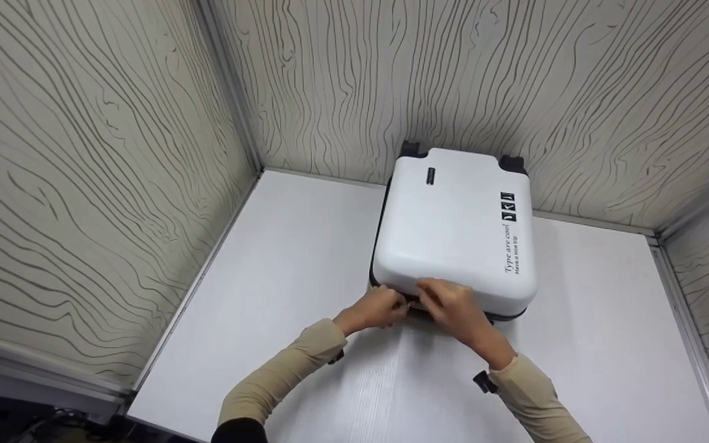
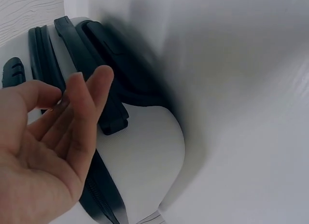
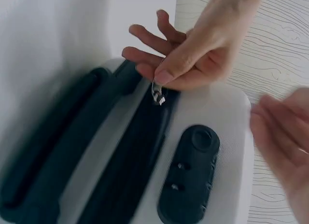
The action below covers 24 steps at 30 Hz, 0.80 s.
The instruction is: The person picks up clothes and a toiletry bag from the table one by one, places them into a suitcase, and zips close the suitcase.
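A white hard-shell suitcase (image 1: 453, 215) lies flat, its wheels toward the back wall. At its near side, my left hand (image 1: 379, 306) pinches a small metal zipper pull (image 3: 157, 94) between thumb and forefinger. The pull sits on the dark zipper band (image 3: 126, 171) round the case. My right hand (image 1: 456, 309) is close by on the right, fingers bent loosely at the near edge of the shell and holding nothing visible. Between the hands and the table side runs a black carry handle (image 2: 91, 69). A dark combination lock (image 3: 188, 178) is set in the shell beside the zipper.
The suitcase rests on a white table (image 1: 311, 246) near the wood-grain back wall (image 1: 342, 80). Another patterned wall (image 1: 96, 154) rises on the left, with a metal rail along the table's edge. Black wheels (image 1: 512, 163) stick out at the far end.
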Each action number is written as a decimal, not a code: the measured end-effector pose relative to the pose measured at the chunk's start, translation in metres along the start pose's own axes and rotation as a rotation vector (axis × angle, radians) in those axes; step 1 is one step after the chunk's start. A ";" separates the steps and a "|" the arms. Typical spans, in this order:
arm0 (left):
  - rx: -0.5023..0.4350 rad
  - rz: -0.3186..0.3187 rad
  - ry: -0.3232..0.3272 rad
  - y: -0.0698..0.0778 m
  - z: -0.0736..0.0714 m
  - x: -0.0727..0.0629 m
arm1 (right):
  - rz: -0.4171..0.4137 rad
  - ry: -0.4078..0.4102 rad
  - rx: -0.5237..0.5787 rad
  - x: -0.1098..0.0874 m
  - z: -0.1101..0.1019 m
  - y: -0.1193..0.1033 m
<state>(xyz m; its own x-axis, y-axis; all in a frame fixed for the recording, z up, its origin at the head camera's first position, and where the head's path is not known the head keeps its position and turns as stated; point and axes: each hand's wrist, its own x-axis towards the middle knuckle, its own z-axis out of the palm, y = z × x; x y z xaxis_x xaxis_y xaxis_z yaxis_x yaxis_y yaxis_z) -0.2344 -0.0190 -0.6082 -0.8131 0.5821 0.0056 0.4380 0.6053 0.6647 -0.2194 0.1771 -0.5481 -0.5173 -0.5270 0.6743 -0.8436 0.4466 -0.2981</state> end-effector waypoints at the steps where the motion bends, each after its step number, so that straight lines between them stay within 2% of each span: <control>1: -0.012 -0.002 0.001 0.000 0.000 0.000 | -0.013 0.046 0.006 0.002 -0.002 0.001; 5: -0.053 -0.016 -0.005 0.000 -0.001 0.000 | -0.013 0.179 -0.025 0.008 -0.010 0.007; 8: -0.044 -0.016 -0.002 -0.001 -0.001 0.000 | -0.009 0.223 -0.087 0.011 -0.014 0.014; 10: -0.017 -0.007 0.004 -0.001 -0.001 0.000 | -0.014 0.225 -0.142 0.013 -0.015 0.020; 13: 0.031 0.010 0.014 -0.001 -0.001 0.001 | -0.012 0.173 -0.221 0.014 -0.015 0.028; 16: 0.052 0.014 0.020 -0.002 -0.001 0.002 | -0.005 0.049 -0.313 0.012 -0.016 0.035; 20: 0.069 0.033 0.034 -0.002 0.001 0.001 | 0.021 -0.103 -0.377 0.003 -0.014 0.043; 24: 0.106 0.062 0.047 -0.002 0.002 0.001 | 0.065 -0.151 -0.398 -0.005 -0.012 0.046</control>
<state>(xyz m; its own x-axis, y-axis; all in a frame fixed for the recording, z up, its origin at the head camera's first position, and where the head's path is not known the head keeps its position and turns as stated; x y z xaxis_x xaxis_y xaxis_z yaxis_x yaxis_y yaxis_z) -0.2352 -0.0183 -0.6110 -0.7991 0.5957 0.0809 0.5241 0.6244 0.5792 -0.2541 0.2086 -0.5573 -0.6078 -0.5755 0.5472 -0.7025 0.7109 -0.0326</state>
